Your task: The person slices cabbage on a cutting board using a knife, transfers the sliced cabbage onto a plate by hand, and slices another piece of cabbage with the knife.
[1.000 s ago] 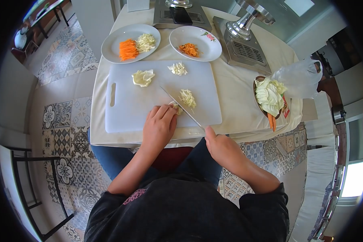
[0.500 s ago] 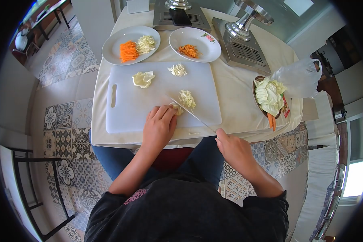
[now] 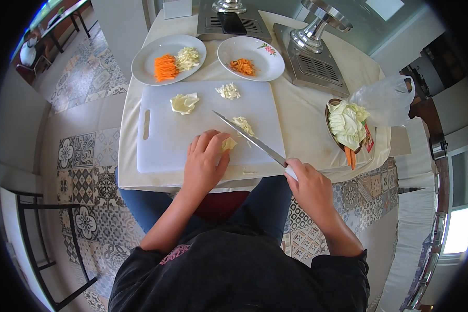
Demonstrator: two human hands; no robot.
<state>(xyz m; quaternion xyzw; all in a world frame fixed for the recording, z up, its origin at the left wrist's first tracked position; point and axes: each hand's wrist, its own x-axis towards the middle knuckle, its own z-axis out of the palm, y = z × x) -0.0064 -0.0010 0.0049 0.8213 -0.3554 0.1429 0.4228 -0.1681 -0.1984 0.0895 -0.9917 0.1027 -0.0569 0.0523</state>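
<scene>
My left hand (image 3: 205,158) is on the white cutting board (image 3: 161,148), its bent fingers against a small cabbage piece (image 3: 229,144). In my right hand (image 3: 311,187) is a knife (image 3: 255,141) by its white handle, the blade pointing up and left over the board, tilted so its flat side shows. Beneath and behind the blade lies a pile of cabbage shreds (image 3: 243,125). A second pile of pale shreds (image 3: 228,91) sits near the board's far edge, and a cabbage leaf piece (image 3: 184,103) lies at its upper left.
Behind the board are an oval plate (image 3: 140,62) of shredded carrot and cabbage and a round plate (image 3: 272,63) with orange shreds. To the right stand a bowl (image 3: 328,122) with cabbage and carrots, a plastic bag (image 3: 387,101) and a metal appliance (image 3: 317,65). A person (image 3: 30,51) sits far left.
The knife has moved right and lifted off the cabbage piece, its blade turning flatter. My right hand has shifted right. My left fingers have risen slightly, showing more of the piece.
</scene>
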